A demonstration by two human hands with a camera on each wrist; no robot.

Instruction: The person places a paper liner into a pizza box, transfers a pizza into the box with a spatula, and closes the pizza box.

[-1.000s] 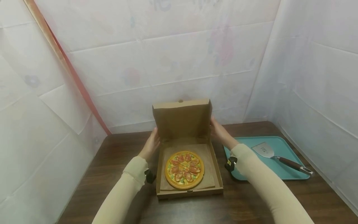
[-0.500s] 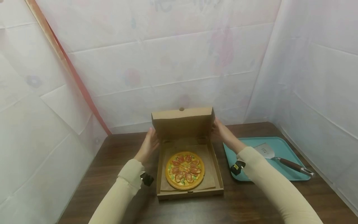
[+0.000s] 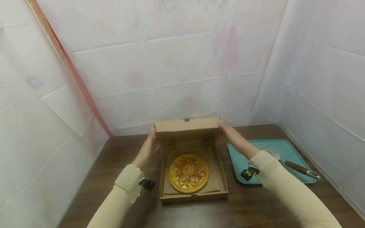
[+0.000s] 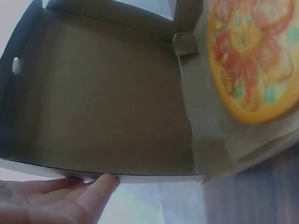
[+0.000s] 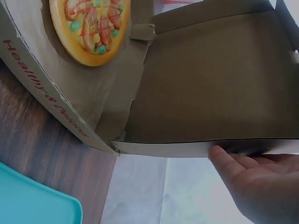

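Observation:
A cardboard pizza box (image 3: pixel 195 197) lies on the dark wooden table with its lid (image 3: pixel 186 125) tilted partly down over the back. Inside, on brown paper (image 3: pixel 214 177), is a round pizza (image 3: pixel 188 173) with a yellow crust and red toppings. My left hand (image 3: pixel 146 149) touches the lid's left side. In the left wrist view its thumb (image 4: pixel 105 184) meets the side wall's edge and the other fingers pass partly out of sight behind the lid. On the lid's right side rests my right hand (image 3: pixel 232 136), its fingers (image 5: pixel 229 163) extended against the outer wall.
A turquoise tray (image 3: pixel 239 169) sits on the table at the right, partly under my right forearm. On it lies a turner (image 3: pixel 296 166) with a metal blade and brown handle reaching past the rim. Pale sheeting (image 3: pixel 185 63) hangs behind and at both sides.
The lid has swung forward and down from nearly upright, its front flap now facing me. Both hands have moved with it and spread slightly apart. The pizza and tray have not moved.

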